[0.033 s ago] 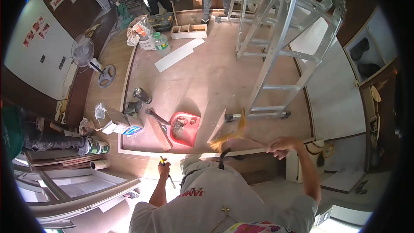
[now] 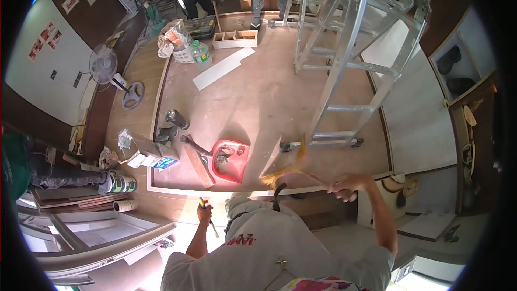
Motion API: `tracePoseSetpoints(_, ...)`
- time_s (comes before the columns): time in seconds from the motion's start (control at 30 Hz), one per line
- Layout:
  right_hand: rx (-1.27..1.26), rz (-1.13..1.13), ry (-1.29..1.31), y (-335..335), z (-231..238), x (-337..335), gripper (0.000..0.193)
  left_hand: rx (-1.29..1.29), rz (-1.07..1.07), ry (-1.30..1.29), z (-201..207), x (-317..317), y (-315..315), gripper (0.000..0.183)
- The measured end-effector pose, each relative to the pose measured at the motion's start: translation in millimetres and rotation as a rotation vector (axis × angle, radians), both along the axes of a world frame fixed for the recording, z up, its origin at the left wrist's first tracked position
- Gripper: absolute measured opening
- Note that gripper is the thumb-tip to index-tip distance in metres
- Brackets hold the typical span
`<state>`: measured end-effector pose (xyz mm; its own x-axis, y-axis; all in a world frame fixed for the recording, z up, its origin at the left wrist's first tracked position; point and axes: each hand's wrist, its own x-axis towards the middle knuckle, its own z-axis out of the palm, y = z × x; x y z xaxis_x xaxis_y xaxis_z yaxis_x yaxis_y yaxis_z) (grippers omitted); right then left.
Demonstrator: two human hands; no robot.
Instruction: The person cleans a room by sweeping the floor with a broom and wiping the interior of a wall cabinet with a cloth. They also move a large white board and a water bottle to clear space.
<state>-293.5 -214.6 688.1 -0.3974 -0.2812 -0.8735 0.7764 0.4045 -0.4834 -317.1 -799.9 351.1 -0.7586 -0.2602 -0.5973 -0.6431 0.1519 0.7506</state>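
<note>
Slightly leftward and nearer the body, the right hand (image 2: 346, 186) has shifted since the earlier frame; the broom's (image 2: 286, 174) yellow bristles sit about where they did. Across my view, left to right, I see a carton (image 2: 146, 152) and a wooden plank (image 2: 200, 167) lying on the floor (image 2: 269, 91). Below them, my left hand (image 2: 204, 214) is closed around a slim tool (image 2: 214, 226), its kind too small to tell. Next is the red dustpan (image 2: 237, 168), resting flat with grey debris (image 2: 221, 160) inside, so I judge some sweeping done; emptying it is left. Farther right, the broom lies angled by the floor's near edge, its handle gripped in my right hand; whether the bristles touch down, I cannot tell. Beyond stands a ladder (image 2: 350, 109), and sweeping around its feet may remain.
</note>
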Motion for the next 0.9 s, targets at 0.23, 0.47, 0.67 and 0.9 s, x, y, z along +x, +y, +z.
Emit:
tracePoseSetpoints(0.23, -0.290, -0.369, 0.428, -16.4, -34.4, 64.7, 0.039, -0.061, -0.066, -0.152, -0.6, 43.8, -0.4, 0.030)
tracePoseSetpoints(0.47, -0.063, -0.602, 0.653, -23.6, 4.2, 86.3, 0.033, -0.022, -0.234, -0.106, -1.3, -3.2, 31.0, 0.032)
tracePoseSetpoints(0.67, 0.634, -0.561, 0.860, -23.2, 33.4, 70.4, 0.031, 0.048, -0.409, -0.094, -6.6, -49.8, 52.3, 0.033)
tracePoseSetpoints(0.9, 1.111, -0.561, 0.985, 18.7, 19.3, -19.0, 0.045, 0.194, -0.597, -0.145, -66.9, -73.5, 61.5, 0.032)
